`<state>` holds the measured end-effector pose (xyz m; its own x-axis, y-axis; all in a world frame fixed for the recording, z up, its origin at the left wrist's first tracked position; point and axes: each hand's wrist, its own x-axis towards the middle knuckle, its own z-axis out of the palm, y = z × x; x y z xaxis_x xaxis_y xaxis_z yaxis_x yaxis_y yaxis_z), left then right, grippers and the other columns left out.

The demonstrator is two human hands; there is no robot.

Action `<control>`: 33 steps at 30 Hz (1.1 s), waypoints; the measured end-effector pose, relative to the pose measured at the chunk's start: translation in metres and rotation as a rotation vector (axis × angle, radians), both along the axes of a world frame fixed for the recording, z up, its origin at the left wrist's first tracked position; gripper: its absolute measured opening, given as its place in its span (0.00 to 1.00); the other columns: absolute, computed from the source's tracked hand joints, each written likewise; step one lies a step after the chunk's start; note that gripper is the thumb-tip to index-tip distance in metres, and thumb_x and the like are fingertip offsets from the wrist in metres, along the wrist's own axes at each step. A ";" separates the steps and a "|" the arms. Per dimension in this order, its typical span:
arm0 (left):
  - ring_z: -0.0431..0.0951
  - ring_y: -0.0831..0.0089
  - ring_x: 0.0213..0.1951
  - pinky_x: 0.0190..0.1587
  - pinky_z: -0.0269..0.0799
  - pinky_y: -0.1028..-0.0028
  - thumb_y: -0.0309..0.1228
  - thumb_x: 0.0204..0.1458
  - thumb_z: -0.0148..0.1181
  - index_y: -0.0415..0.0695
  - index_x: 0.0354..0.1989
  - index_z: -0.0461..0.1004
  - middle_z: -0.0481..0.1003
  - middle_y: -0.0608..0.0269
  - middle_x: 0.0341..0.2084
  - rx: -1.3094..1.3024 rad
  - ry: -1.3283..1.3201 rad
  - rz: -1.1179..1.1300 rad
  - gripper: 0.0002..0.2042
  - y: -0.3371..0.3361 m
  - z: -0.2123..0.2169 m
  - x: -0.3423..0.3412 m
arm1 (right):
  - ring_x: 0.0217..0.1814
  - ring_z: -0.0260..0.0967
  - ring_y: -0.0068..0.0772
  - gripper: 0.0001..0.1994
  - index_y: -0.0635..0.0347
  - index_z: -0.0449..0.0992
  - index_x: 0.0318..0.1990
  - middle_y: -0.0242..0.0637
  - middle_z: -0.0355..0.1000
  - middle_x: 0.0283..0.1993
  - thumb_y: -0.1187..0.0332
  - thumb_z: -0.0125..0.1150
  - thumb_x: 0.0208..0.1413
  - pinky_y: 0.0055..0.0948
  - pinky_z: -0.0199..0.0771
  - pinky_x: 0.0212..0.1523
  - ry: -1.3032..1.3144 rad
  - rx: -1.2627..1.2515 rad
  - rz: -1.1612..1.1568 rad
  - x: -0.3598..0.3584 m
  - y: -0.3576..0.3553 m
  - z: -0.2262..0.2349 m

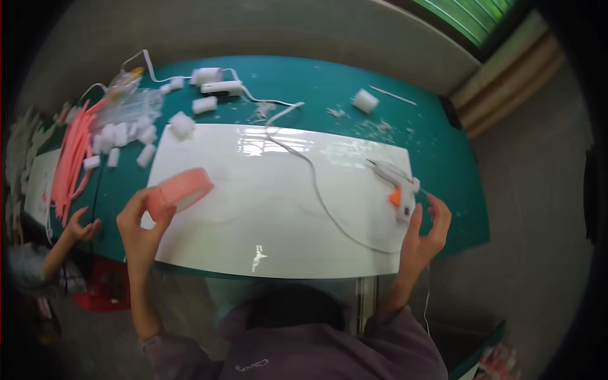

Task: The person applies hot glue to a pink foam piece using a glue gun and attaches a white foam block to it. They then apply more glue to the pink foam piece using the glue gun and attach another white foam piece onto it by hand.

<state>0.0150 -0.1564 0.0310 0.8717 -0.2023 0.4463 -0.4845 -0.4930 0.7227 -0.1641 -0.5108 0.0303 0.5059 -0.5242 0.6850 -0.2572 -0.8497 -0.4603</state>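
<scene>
A pink band bent into a ring (183,189), apparently foam, is pinched between the thumb and fingers of my left hand (140,221), over the left part of a glossy white board (253,221). On the board's right edge lies a white glue gun (398,183) with an orange trigger, its nozzle turned to the upper left. Beside the glue gun's back end is my right hand (427,237), thumb and fingers apart with a gap between them. I see nothing held there; whether a fingertip touches the gun is unclear. The gun's white cord (316,190) curves over the board.
Pink strips (73,158), white foam pieces (120,136) and clear plastic bags lie at the left of the green table (453,209). A white power strip (221,88) and a white roll (365,101) stand far back. Another person's hand (82,226) is at the left edge.
</scene>
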 end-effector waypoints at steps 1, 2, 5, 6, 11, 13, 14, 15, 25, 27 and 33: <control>0.74 0.74 0.33 0.37 0.68 0.76 0.23 0.38 0.62 0.35 0.35 0.71 0.74 0.58 0.29 0.038 0.027 -0.052 0.13 -0.010 0.001 -0.011 | 0.46 0.64 0.44 0.15 0.65 0.68 0.44 0.45 0.65 0.46 0.72 0.57 0.47 0.36 0.62 0.46 0.022 0.009 -0.133 -0.002 -0.011 -0.001; 0.75 0.71 0.33 0.37 0.69 0.75 0.23 0.38 0.62 0.35 0.35 0.71 0.74 0.57 0.30 0.071 0.050 -0.107 0.14 -0.021 -0.002 -0.017 | 0.44 0.64 0.44 0.15 0.66 0.69 0.43 0.45 0.66 0.43 0.68 0.57 0.48 0.36 0.63 0.44 0.040 0.012 -0.268 -0.002 -0.021 -0.005; 0.76 0.65 0.35 0.38 0.70 0.73 0.22 0.37 0.62 0.36 0.36 0.71 0.74 0.53 0.31 0.097 -0.061 -0.140 0.14 -0.055 -0.010 -0.035 | 0.44 0.63 0.44 0.20 0.66 0.69 0.41 0.46 0.65 0.41 0.56 0.57 0.49 0.37 0.63 0.42 0.327 0.227 -0.393 -0.007 -0.055 -0.025; 0.76 0.65 0.35 0.38 0.70 0.73 0.22 0.37 0.62 0.36 0.36 0.71 0.74 0.53 0.31 0.095 -0.053 -0.143 0.14 -0.061 -0.013 -0.040 | 0.44 0.63 0.44 0.20 0.66 0.69 0.41 0.46 0.65 0.41 0.56 0.57 0.49 0.37 0.63 0.42 0.334 0.225 -0.396 -0.008 -0.062 -0.034; 0.76 0.60 0.35 0.38 0.70 0.72 0.22 0.36 0.61 0.37 0.38 0.71 0.74 0.52 0.32 0.005 0.150 -0.198 0.16 -0.071 -0.020 -0.050 | 0.45 0.61 0.46 0.30 0.69 0.68 0.37 0.47 0.62 0.40 0.43 0.56 0.44 0.40 0.64 0.41 0.772 0.386 -0.290 0.012 -0.064 -0.049; 0.76 0.58 0.36 0.39 0.70 0.71 0.22 0.37 0.60 0.37 0.40 0.70 0.74 0.51 0.34 -0.016 0.245 -0.191 0.17 -0.066 -0.022 -0.052 | 0.45 0.61 0.48 0.31 0.70 0.68 0.35 0.49 0.61 0.40 0.43 0.57 0.42 0.42 0.64 0.41 0.749 0.290 -0.281 0.020 -0.064 -0.062; 0.75 0.57 0.37 0.40 0.69 0.70 0.23 0.37 0.60 0.38 0.41 0.70 0.74 0.50 0.35 -0.035 0.259 -0.235 0.18 -0.063 -0.027 -0.052 | 0.45 0.61 0.48 0.31 0.70 0.68 0.35 0.50 0.61 0.40 0.43 0.58 0.42 0.43 0.65 0.41 0.748 0.204 -0.312 0.024 -0.065 -0.065; 0.75 0.56 0.38 0.41 0.69 0.69 0.24 0.38 0.60 0.38 0.43 0.69 0.73 0.50 0.36 -0.054 0.272 -0.279 0.19 -0.060 -0.029 -0.052 | 0.46 0.61 0.48 0.31 0.70 0.68 0.35 0.51 0.60 0.40 0.44 0.58 0.41 0.44 0.65 0.40 0.746 0.117 -0.344 0.028 -0.067 -0.068; 0.56 0.54 0.58 0.55 0.57 0.65 0.38 0.36 0.65 0.44 0.60 0.48 0.51 0.52 0.59 -0.068 0.411 -0.461 0.42 -0.045 -0.049 -0.044 | 0.35 0.68 0.47 0.30 0.68 0.70 0.39 0.48 0.71 0.36 0.49 0.63 0.36 0.38 0.67 0.38 0.506 0.258 -0.340 0.036 -0.099 -0.067; 0.46 0.50 0.61 0.58 0.51 0.60 0.40 0.35 0.66 0.47 0.61 0.43 0.41 0.52 0.62 -0.161 0.415 -0.513 0.45 -0.047 -0.057 -0.041 | 0.32 0.69 0.43 0.28 0.68 0.70 0.39 0.46 0.72 0.34 0.50 0.62 0.37 0.35 0.68 0.35 0.463 0.242 -0.322 0.036 -0.117 -0.076; 0.40 0.44 0.61 0.59 0.45 0.54 0.39 0.37 0.65 0.51 0.60 0.44 0.37 0.50 0.62 -0.135 0.284 -0.630 0.42 -0.060 -0.065 -0.033 | 0.19 0.57 0.14 0.16 0.65 0.70 0.35 0.26 0.63 0.21 0.58 0.57 0.49 0.16 0.58 0.21 0.133 1.025 -0.008 0.040 -0.095 -0.039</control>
<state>-0.0181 -0.2168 -0.0343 0.6934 -0.6658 0.2757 -0.4320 -0.0778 0.8985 -0.1237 -0.6056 -0.0085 0.5386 -0.8284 -0.1538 -0.3629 -0.0633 -0.9297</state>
